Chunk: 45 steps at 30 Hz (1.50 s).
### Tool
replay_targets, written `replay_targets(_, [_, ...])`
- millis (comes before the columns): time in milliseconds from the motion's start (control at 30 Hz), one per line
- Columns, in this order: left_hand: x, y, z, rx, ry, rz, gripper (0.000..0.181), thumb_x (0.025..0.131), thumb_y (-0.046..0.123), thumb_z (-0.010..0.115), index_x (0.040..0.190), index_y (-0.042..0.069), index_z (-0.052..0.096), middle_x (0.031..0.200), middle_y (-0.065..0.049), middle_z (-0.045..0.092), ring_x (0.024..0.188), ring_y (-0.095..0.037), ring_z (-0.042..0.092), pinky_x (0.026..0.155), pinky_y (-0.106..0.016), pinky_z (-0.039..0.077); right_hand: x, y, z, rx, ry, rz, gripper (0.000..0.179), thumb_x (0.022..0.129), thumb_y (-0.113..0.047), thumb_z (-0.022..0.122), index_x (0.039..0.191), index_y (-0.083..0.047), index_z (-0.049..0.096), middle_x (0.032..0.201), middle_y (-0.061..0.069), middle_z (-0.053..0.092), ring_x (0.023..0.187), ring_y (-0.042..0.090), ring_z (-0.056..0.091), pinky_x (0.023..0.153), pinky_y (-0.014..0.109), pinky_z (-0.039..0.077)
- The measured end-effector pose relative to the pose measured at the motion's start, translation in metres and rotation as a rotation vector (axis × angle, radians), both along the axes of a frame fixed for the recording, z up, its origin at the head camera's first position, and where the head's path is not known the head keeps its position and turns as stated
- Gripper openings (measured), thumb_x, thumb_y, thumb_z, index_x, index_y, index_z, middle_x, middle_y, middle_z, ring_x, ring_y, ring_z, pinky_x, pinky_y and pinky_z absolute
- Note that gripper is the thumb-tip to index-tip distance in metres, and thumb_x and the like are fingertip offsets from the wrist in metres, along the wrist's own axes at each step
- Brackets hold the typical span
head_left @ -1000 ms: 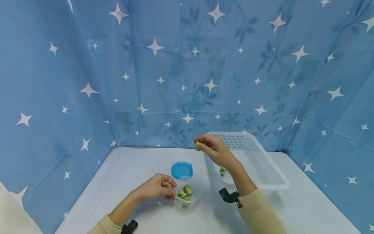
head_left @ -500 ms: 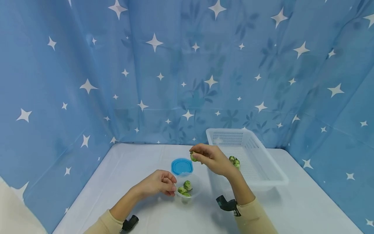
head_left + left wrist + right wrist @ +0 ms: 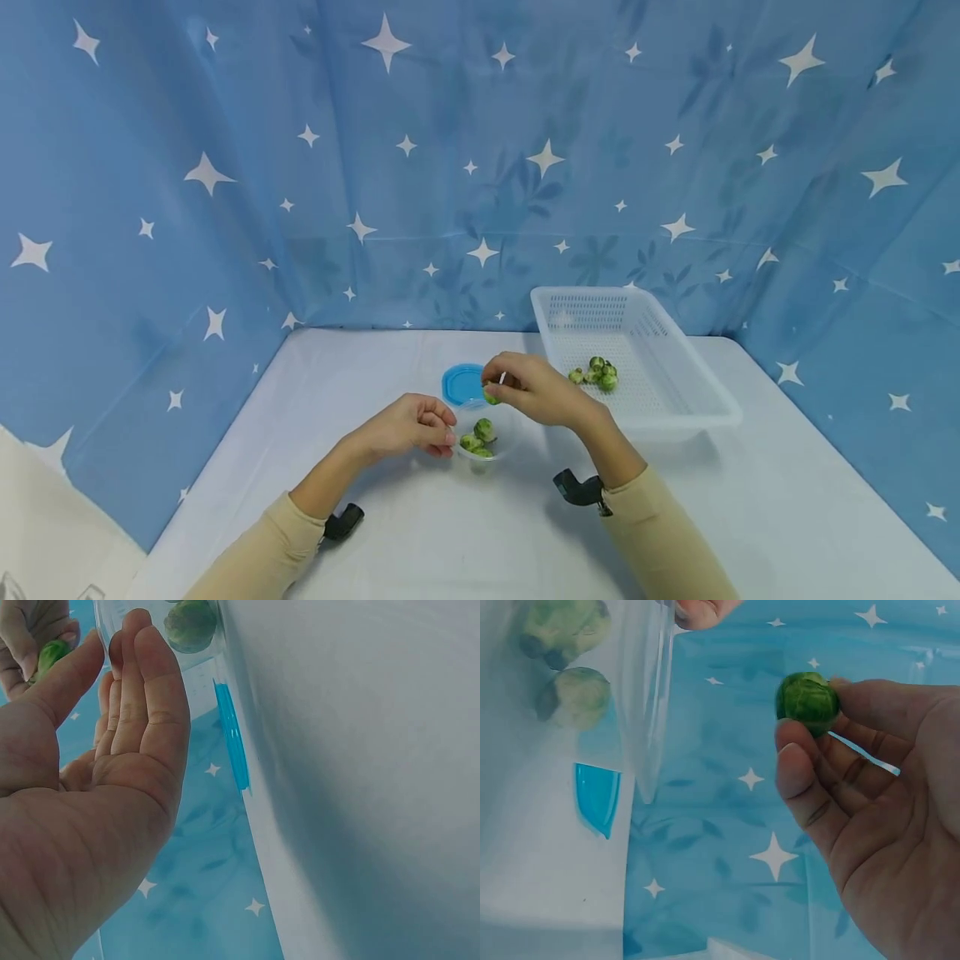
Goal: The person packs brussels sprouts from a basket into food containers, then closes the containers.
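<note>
My left hand holds the near-left rim of a clear plastic container, its thumb and fingertips right at the edge in the left wrist view. Several Brussels sprouts lie inside this container. Between thumb and fingertips, my right hand pinches one green Brussels sprout. In the head view that hand is raised just behind and above the container. Behind the container lies a blue lid, partly covered by the right hand in the head view.
A white perforated basket stands at the back right, with several Brussels sprouts on its floor. The white table meets a blue star-patterned curtain along its back edge.
My right hand has come away from the basket, leftward and closer to the container, still pinching the sprout. My left hand stays at the rim. The head view has tilted downward.
</note>
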<state>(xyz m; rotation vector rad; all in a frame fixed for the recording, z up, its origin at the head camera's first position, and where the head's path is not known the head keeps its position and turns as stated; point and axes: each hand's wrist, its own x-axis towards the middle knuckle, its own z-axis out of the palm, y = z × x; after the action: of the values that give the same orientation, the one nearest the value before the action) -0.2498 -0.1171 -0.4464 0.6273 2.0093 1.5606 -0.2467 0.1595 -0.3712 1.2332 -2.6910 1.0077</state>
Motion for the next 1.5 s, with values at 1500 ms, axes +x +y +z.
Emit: replay_targets(1500, [0.002, 0.0, 0.0, 0.001, 0.017, -0.005, 0.038, 0.098, 0.012, 0.072, 0.124, -0.012, 0.058, 0.099, -0.019, 0.076, 0.092, -0.027, 0.078, 0.084, -0.043, 0.064, 0.002, -0.024, -0.032, 0.429, -0.008, 0.008, 0.005, 0.09, -0.012, 0.082, 0.092, -0.016, 0.082, 0.082, -0.012, 0.073, 0.076, 0.001, 0.059, 0.072, 0.023, 0.054])
